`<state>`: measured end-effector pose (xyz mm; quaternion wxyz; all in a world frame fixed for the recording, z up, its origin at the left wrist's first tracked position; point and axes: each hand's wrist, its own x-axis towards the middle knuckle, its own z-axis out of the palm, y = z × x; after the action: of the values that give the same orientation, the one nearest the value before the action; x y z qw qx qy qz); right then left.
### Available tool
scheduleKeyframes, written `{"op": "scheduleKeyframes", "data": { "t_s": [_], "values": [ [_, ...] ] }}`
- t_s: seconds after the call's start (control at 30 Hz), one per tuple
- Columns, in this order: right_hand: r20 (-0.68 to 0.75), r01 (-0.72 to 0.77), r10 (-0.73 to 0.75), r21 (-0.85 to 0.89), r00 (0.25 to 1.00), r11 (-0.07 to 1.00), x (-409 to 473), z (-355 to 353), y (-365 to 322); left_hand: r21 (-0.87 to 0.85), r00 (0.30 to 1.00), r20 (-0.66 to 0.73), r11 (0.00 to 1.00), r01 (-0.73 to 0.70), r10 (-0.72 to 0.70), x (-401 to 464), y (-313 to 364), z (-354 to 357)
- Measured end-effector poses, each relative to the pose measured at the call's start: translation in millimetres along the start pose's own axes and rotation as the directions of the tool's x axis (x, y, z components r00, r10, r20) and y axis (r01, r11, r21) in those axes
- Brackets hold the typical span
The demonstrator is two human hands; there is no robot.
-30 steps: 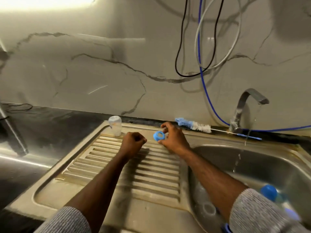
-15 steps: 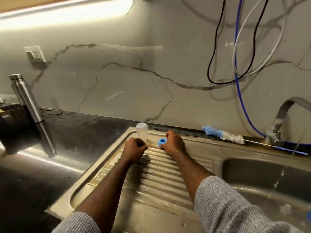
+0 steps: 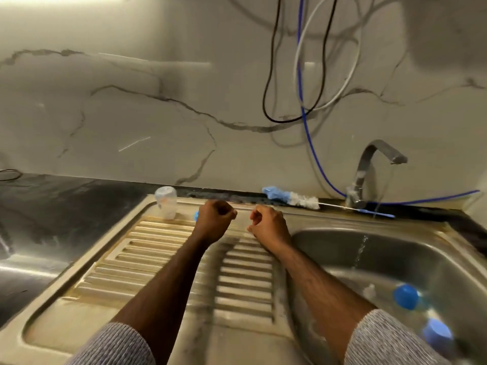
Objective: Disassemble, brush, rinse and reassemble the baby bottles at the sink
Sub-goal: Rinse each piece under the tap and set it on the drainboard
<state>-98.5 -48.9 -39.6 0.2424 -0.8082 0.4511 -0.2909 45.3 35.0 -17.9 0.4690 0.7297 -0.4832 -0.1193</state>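
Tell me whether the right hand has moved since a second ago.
Yes. The right hand let go of the blue ring, now left beside the clear cup, and drew back toward the basin.

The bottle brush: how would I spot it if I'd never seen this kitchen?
Find the steel sink and its tap. On the ledge behind, left of the tap, lies the bottle brush. It alone has white bristles, a blue tip and a thin handle.
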Motion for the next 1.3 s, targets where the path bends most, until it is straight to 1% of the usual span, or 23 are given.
{"op": "scheduleKeyframes", "data": {
  "t_s": [0.13,0.2,0.3,0.4,0.47,0.53,0.6,0.67,0.73,0.8,0.87,0.93,1.03,1.17,1.3],
  "values": [
    [-0.033,-0.001,-0.001,-0.056,0.999,0.998,-27.9,-54.3,64.8,-0.052,0.992,0.089,0.995,-0.084,0.089,-8.5,44.2,70.8],
    [-0.029,-0.043,0.040,-0.103,0.999,0.994,-43.0,-84.8,104.1,-0.088,0.983,0.134,0.990,-0.113,0.125,-17.6,65.6,113.0],
    [-0.035,-0.182,0.179,-0.169,0.983,0.969,-65.3,-127.4,161.4,-0.116,0.960,0.234,0.985,-0.130,0.154,-37.0,93.9,169.7],
    [-0.098,-0.332,0.320,-0.142,0.942,0.933,-81.1,-151.8,211.3,-0.078,0.938,0.315,0.989,-0.127,0.145,-50.5,103.5,219.4],
    [-0.064,-0.422,0.418,-0.151,0.906,0.894,-84.4,-153.0,231.9,-0.058,0.932,0.348,0.994,-0.092,0.107,-56.0,102.0,236.5],
    [-0.033,-0.482,0.484,-0.185,0.874,0.857,-82.5,-147.9,246.4,-0.041,0.933,0.351,0.996,-0.075,0.085,-57.5,97.0,248.7],
    [0.005,-0.486,0.499,-0.214,0.867,0.847,-78.6,-136.6,256.3,-0.036,0.934,0.351,0.998,-0.055,0.064,-57.6,90.8,255.7],
    [0.039,-0.471,0.502,-0.290,0.864,0.833,-76.2,-125.9,259.8,-0.039,0.936,0.348,0.998,-0.048,0.058,-55.8,84.7,259.9],
    [0.039,-0.463,0.503,-0.335,0.864,0.821,-73.4,-118.5,264.9,-0.041,0.941,0.334,0.998,-0.052,0.062,-52.1,78.2,264.1],
    [0.036,-0.469,0.510,-0.343,0.859,0.814,-70.0,-114.7,270.1,-0.056,0.942,0.330,0.998,-0.040,0.056,-49.1,76.3,265.7],
    [0.007,-0.492,0.518,-0.304,0.855,0.816,-63.8,-112.0,275.1,-0.069,0.940,0.337,0.997,-0.029,0.051,-45.3,75.2,267.2],
    [-0.006,-0.482,0.493,-0.213,0.870,0.850,-57.5,-113.8,270.1,-0.078,0.946,0.321,0.997,-0.015,0.039,-42.6,73.4,269.2],
    [0.067,-0.441,0.445,-0.070,0.893,0.895,-49.8,-120.4,253.2,-0.087,0.946,0.324,0.996,0.017,0.012,-41.3,71.1,273.3],
    [0.112,-0.418,0.409,0.072,0.906,0.906,-46.9,-125.9,236.8,-0.052,0.924,0.382,0.999,-0.002,0.021,-44.1,72.0,278.1],
    [0.119,-0.396,0.382,0.133,0.916,0.908,-47.7,-130.5,227.5,-0.027,0.878,0.476,0.998,-0.048,0.055,-48.6,71.3,279.6]
  ]
}}
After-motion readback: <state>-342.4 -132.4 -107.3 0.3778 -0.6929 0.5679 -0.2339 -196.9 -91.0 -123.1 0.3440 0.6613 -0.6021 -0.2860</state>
